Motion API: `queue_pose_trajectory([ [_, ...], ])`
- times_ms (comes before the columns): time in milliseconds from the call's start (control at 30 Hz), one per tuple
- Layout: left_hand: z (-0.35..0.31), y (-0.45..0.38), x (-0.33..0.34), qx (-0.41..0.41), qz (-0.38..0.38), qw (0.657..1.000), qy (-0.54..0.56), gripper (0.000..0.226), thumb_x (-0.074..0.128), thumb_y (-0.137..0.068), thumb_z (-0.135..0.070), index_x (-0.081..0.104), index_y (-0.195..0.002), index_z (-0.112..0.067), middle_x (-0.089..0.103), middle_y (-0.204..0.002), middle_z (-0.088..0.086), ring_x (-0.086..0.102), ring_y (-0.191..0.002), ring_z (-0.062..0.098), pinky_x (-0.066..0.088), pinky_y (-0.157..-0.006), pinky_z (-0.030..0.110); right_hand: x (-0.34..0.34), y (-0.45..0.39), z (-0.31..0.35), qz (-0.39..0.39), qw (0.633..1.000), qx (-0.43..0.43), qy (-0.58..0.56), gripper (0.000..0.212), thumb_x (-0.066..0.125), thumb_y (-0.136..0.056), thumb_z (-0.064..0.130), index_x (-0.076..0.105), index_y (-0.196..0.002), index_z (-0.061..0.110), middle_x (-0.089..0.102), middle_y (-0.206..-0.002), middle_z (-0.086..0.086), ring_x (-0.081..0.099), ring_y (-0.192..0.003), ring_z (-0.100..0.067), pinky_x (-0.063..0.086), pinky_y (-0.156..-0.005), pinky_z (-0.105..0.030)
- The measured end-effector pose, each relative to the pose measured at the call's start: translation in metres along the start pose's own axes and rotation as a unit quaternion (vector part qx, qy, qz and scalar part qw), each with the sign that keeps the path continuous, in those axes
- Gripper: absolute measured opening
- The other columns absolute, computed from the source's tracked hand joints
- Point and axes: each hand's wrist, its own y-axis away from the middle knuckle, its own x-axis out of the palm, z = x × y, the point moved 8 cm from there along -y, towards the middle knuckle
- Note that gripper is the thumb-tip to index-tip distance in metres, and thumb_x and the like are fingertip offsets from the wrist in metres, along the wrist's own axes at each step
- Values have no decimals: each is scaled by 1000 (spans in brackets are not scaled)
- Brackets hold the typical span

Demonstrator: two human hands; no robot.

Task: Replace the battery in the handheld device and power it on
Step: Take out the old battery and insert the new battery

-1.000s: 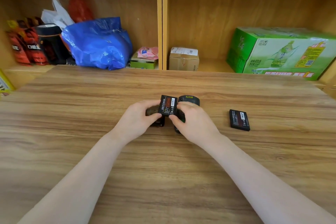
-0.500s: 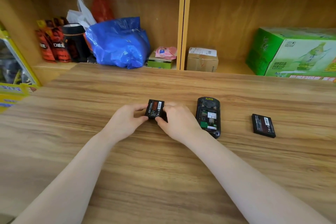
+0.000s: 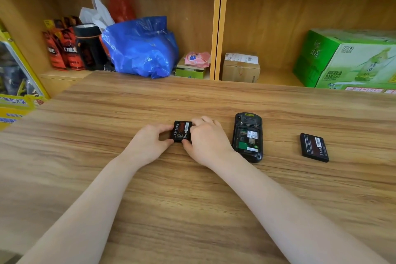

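Observation:
A black battery (image 3: 182,130) with a red label lies on the wooden table (image 3: 192,199), pinched between my left hand (image 3: 147,146) and my right hand (image 3: 206,139). The black handheld device (image 3: 248,136) lies face down just right of my right hand, its back open with the green circuit board showing in the bare battery bay. A second black battery (image 3: 314,147) lies flat further right, untouched.
Shelves stand behind the table with a blue plastic bag (image 3: 140,48), red snack packets (image 3: 64,49), a small cardboard box (image 3: 241,67) and a green drinks carton (image 3: 347,60). A yellow box (image 3: 15,83) sits at the left edge.
Both hands carried the battery leftward off the device and lowered it to the table. The device now lies uncovered on the right.

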Motion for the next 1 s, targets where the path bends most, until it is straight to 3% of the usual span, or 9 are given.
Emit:
queue_pose_trajectory([
  [167, -2, 1, 0, 8, -1, 1000, -5, 46, 66, -87, -11, 58, -132, -17, 53, -140, -7, 41, -133, 9, 20, -103, 11, -4, 2, 2, -25, 1000, 8, 2, 38, 53, -92, 39, 70, -104, 8, 60, -118, -5, 45, -117, -25, 34, -97, -38],
  [467, -10, 2, 2, -5, -15, 1000, 12, 58, 60, -83, -10, 48, -139, -17, 50, -141, 3, 41, -133, 17, 28, -104, 21, -17, 9, -10, -64, 998, 9, -14, 42, 47, -93, 43, 63, -116, 12, 60, -122, -2, 47, -118, -24, 34, -98, -37],
  [633, -42, 2, 0, 31, -72, 996, 32, 52, 57, -87, -10, 48, -137, -21, 49, -139, -3, 38, -132, 13, 25, -101, 19, -39, 17, -38, -103, 993, 35, -54, 37, 47, -95, 37, 63, -119, 13, 61, -122, 0, 49, -119, -22, 33, -102, -37],
  [867, -112, -5, 44, 130, -28, 990, 37, 47, 55, -88, -15, 50, -134, -23, 51, -136, -6, 41, -130, 11, 28, -103, 19, -69, 44, -103, -147, 981, 103, -78, 27, 48, -95, 33, 62, -113, 19, 61, -117, 4, 51, -114, -17, 37, -99, -35],
  [1000, -156, -12, 69, 180, -15, 983, 20, 48, 55, -86, -16, 51, -134, -18, 54, -136, 0, 43, -129, 16, 29, -108, 23, -74, 64, -149, -154, 971, 167, -78, 23, 51, -92, 27, 64, -107, 17, 64, -110, 0, 53, -105, -22, 40, -91, -38],
])
